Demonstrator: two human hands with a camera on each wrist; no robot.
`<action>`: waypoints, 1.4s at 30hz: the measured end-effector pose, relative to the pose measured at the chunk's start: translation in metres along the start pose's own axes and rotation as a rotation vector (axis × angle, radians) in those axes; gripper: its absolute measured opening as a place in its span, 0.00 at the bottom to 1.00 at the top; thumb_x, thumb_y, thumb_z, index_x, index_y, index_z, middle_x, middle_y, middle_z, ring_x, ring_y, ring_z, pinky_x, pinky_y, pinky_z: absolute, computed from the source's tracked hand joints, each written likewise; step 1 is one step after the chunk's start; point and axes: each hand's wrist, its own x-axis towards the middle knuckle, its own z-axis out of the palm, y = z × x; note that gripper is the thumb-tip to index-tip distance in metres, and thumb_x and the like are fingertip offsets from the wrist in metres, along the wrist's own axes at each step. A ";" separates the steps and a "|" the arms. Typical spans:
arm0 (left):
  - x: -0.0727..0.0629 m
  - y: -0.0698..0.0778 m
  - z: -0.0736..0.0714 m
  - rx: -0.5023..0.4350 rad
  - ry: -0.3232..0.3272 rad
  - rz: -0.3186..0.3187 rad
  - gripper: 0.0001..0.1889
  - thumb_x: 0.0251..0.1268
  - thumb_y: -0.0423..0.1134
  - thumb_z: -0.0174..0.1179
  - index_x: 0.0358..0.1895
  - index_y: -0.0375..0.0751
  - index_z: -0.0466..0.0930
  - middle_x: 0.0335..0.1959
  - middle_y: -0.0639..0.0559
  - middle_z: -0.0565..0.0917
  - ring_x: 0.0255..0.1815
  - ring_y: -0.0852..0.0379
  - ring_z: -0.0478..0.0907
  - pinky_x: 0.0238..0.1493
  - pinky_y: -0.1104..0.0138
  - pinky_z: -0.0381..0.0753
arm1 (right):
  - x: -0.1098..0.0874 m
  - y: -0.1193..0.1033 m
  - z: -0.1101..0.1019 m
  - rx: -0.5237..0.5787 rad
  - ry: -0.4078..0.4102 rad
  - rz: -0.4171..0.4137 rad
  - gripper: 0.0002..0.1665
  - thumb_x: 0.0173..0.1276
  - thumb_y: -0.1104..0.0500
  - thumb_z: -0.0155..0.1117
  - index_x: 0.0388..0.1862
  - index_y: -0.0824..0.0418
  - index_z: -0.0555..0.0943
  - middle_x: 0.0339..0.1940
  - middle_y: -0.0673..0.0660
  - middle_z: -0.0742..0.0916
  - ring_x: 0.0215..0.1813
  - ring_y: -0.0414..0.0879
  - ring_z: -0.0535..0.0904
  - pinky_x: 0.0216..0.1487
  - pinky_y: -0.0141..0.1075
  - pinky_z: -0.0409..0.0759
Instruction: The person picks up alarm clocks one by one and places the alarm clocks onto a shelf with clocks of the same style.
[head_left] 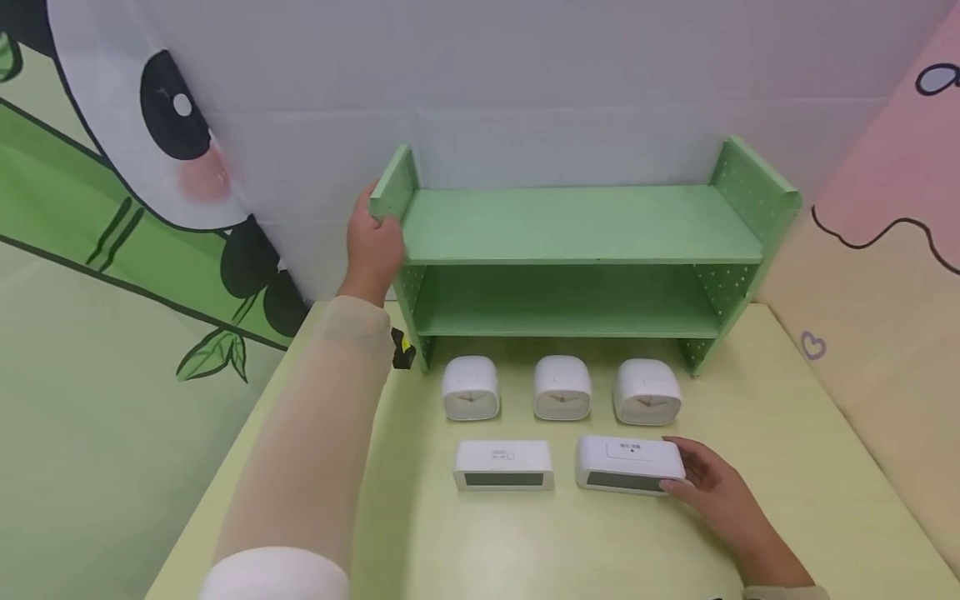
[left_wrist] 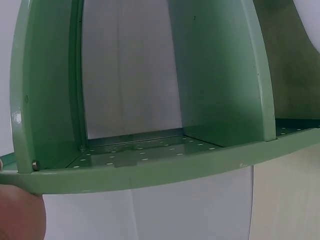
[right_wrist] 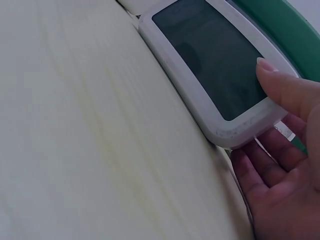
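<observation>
My left hand grips the upper left side panel of a green two-tier shelf, thumb on the front edge. In the left wrist view only a bit of that hand shows, below the panel's edge. On the table, my right hand holds the right end of a white digital clock. The right wrist view has the thumb on the clock's dark screen and the other fingers around its end and back. A second white digital clock stands to its left.
Behind the digital clocks, three rounded white analog alarm clocks stand in a row before the shelf. A small black and yellow object is near the shelf's left foot. Printed cloth walls surround the light table.
</observation>
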 end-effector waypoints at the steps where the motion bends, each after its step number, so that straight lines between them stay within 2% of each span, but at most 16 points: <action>1: 0.000 0.001 0.001 -0.002 -0.003 -0.004 0.33 0.76 0.34 0.36 0.83 0.60 0.55 0.73 0.49 0.69 0.67 0.47 0.69 0.64 0.56 0.71 | -0.001 -0.001 0.000 -0.009 0.001 0.000 0.34 0.66 0.66 0.74 0.69 0.71 0.73 0.60 0.41 0.81 0.60 0.26 0.75 0.59 0.22 0.73; 8: 0.000 0.001 0.003 0.001 0.014 -0.021 0.34 0.76 0.33 0.36 0.83 0.60 0.55 0.72 0.49 0.69 0.66 0.48 0.69 0.62 0.56 0.72 | -0.002 -0.005 0.002 -0.050 0.022 -0.003 0.33 0.66 0.66 0.74 0.69 0.69 0.74 0.59 0.42 0.82 0.58 0.27 0.77 0.56 0.23 0.75; 15: 0.003 0.002 0.004 -0.001 0.024 -0.008 0.34 0.75 0.32 0.36 0.82 0.60 0.56 0.74 0.53 0.68 0.69 0.54 0.68 0.66 0.59 0.69 | -0.001 -0.010 0.003 -0.059 0.028 0.051 0.34 0.67 0.66 0.73 0.70 0.69 0.73 0.65 0.70 0.78 0.57 0.27 0.77 0.54 0.24 0.77; 19: 0.003 0.001 0.004 -0.009 0.024 -0.004 0.34 0.75 0.33 0.36 0.82 0.59 0.56 0.74 0.53 0.68 0.68 0.53 0.68 0.66 0.59 0.69 | -0.001 -0.012 0.003 -0.052 0.026 0.080 0.35 0.68 0.65 0.73 0.71 0.69 0.72 0.66 0.73 0.77 0.56 0.27 0.77 0.53 0.24 0.78; 22: 0.002 0.001 0.004 -0.015 0.024 -0.001 0.34 0.75 0.33 0.36 0.82 0.59 0.56 0.74 0.53 0.68 0.68 0.53 0.68 0.66 0.59 0.69 | -0.001 -0.015 0.003 -0.062 0.041 0.064 0.35 0.68 0.66 0.73 0.71 0.69 0.72 0.64 0.69 0.79 0.55 0.28 0.78 0.53 0.24 0.78; 29: 0.003 0.000 0.004 -0.020 0.029 0.000 0.34 0.74 0.32 0.36 0.82 0.58 0.56 0.74 0.53 0.68 0.67 0.53 0.69 0.64 0.59 0.70 | 0.001 -0.023 0.001 0.025 0.049 -0.006 0.34 0.65 0.73 0.71 0.69 0.76 0.70 0.55 0.38 0.83 0.55 0.30 0.80 0.50 0.27 0.81; 34: 0.004 0.001 0.004 -0.021 0.031 -0.019 0.34 0.74 0.32 0.37 0.82 0.59 0.56 0.74 0.53 0.69 0.67 0.53 0.69 0.64 0.58 0.70 | 0.001 -0.031 0.000 0.059 0.048 -0.019 0.34 0.65 0.75 0.70 0.68 0.78 0.70 0.53 0.35 0.84 0.54 0.31 0.81 0.50 0.27 0.81; 42: 0.003 0.000 0.004 -0.017 0.017 -0.031 0.33 0.76 0.34 0.37 0.82 0.61 0.55 0.75 0.56 0.67 0.69 0.55 0.67 0.67 0.57 0.69 | 0.004 -0.051 0.000 -0.003 0.055 -0.045 0.34 0.64 0.74 0.71 0.68 0.76 0.72 0.54 0.36 0.83 0.54 0.31 0.81 0.51 0.26 0.80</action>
